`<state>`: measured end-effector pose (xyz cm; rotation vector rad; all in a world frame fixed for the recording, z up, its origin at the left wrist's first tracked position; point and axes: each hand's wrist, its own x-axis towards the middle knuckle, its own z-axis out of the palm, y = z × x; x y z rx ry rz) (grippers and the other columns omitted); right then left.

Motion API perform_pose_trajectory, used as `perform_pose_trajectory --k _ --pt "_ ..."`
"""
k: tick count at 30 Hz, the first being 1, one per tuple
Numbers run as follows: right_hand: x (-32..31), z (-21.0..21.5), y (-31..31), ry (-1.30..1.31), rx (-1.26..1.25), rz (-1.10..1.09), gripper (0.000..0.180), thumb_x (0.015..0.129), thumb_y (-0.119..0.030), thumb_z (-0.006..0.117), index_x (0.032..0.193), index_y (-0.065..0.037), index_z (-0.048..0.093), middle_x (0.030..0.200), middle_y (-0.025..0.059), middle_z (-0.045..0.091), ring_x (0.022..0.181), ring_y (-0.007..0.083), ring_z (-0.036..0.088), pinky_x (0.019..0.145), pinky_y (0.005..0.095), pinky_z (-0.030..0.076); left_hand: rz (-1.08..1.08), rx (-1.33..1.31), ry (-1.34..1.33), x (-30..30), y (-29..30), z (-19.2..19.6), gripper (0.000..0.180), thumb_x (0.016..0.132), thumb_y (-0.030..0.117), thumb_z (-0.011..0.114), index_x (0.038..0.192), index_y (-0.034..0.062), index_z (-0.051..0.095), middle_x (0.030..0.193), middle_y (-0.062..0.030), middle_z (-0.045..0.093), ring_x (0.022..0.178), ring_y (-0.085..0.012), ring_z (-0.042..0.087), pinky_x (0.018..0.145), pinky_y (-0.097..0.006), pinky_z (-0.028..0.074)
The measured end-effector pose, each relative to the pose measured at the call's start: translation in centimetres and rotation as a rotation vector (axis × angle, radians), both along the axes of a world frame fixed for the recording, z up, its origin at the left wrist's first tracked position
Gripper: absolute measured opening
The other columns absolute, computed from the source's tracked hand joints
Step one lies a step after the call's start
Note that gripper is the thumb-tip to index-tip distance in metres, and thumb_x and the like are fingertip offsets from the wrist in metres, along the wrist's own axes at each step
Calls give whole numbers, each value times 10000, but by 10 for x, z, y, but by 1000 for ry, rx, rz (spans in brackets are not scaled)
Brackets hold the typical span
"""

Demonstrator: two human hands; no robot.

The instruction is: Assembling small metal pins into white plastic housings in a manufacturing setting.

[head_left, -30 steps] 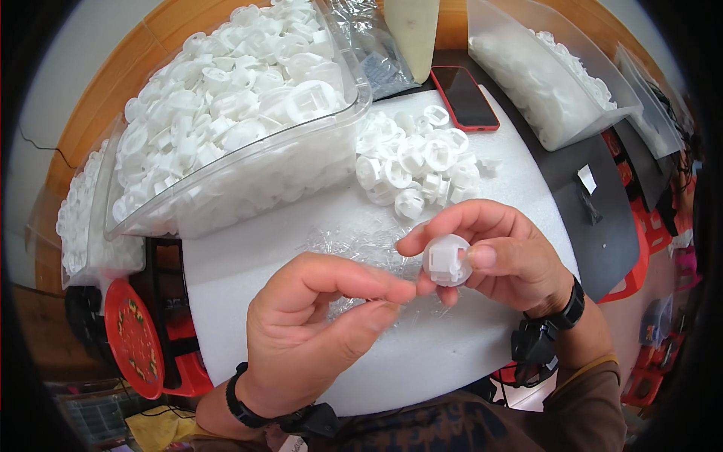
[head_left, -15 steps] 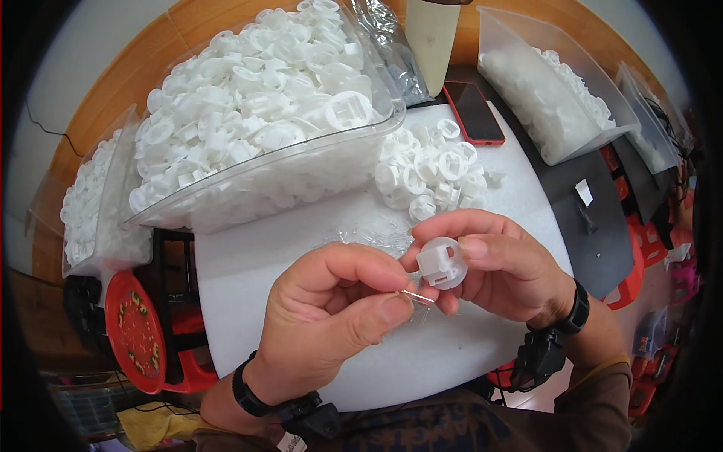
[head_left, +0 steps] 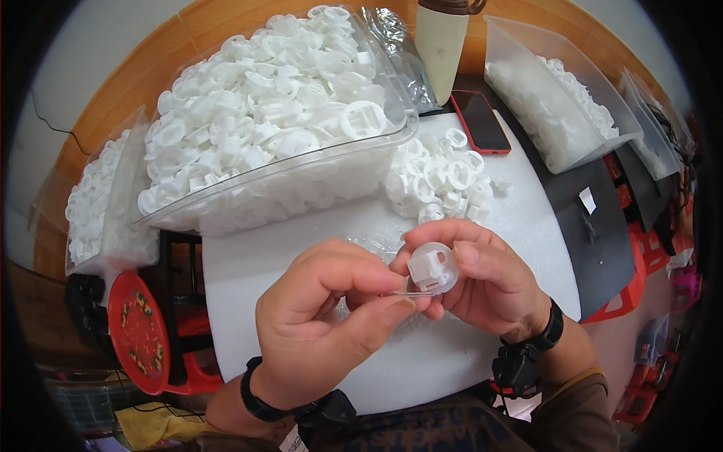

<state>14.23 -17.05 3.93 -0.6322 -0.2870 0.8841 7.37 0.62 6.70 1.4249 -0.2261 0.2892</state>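
Between the fingers and thumb of my right hand (head_left: 493, 282) is a white round plastic part (head_left: 443, 264) with a square slotted block on its face. My left hand (head_left: 324, 305) pinches thin metal pins (head_left: 416, 294) between thumb and forefinger. Their free ends lie along the lower edge of the plastic part; whether they enter a slot I cannot tell. Partly hidden behind my hands, a scatter of thin, shiny pins (head_left: 374, 241) rests on the white tabletop (head_left: 263, 264). Beyond my right hand lies a small heap of similar white parts (head_left: 437, 177).
A large clear bin (head_left: 279, 173) piled with white parts stands at the back left. Smaller bins stand at the far left (head_left: 113, 226) and back right (head_left: 580, 151). A red-edged phone (head_left: 482, 124) lies near a cream bottle (head_left: 440, 49). Red stools flank the table.
The whole view has shifted slightly. My hands have come a little left over the table, and the pins now sit closer against the plastic part's lower edge.
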Motion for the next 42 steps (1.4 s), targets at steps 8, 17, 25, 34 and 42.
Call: perform_pose_trajectory --k 8,17,25,34,42 --pt "1 1 -7 -13 -12 31 390 907 -187 561 1240 7 501 1121 139 607 878 178 632 685 260 515 -20 209 -13 1 4 -5 166 773 54 699 882 7 582 853 -94 572 738 -122 540 658 -226 437" --pt "0 3 -9 -51 -39 33 393 908 -175 559 1250 9 500 1120 131 609 891 179 629 687 259 510 -1 254 -4 1 0 -4 148 780 38 691 880 3 588 851 -86 573 739 -131 554 683 -241 447" --pt "-2 5 -10 -103 -81 -2 386 907 -169 563 1247 4 510 1118 121 609 883 160 611 707 259 503 19 368 -55 1 3 -4 146 765 36 695 866 13 592 833 -82 577 728 -132 547 685 -244 439" --pt "-2 6 -12 -265 -184 -99 351 872 -134 620 1196 -11 570 1032 66 611 858 97 569 729 235 477 70 370 -186 5 0 -9 187 706 -42 728 844 24 620 762 -55 601 575 -82 505 511 -205 398" --pt "0 8 -12 -635 -216 -268 362 820 -36 662 1175 -22 594 1017 41 566 883 87 512 764 218 429 127 450 -218 5 -2 -8 198 690 -44 733 839 23 623 746 -59 596 574 -98 525 505 -214 412"
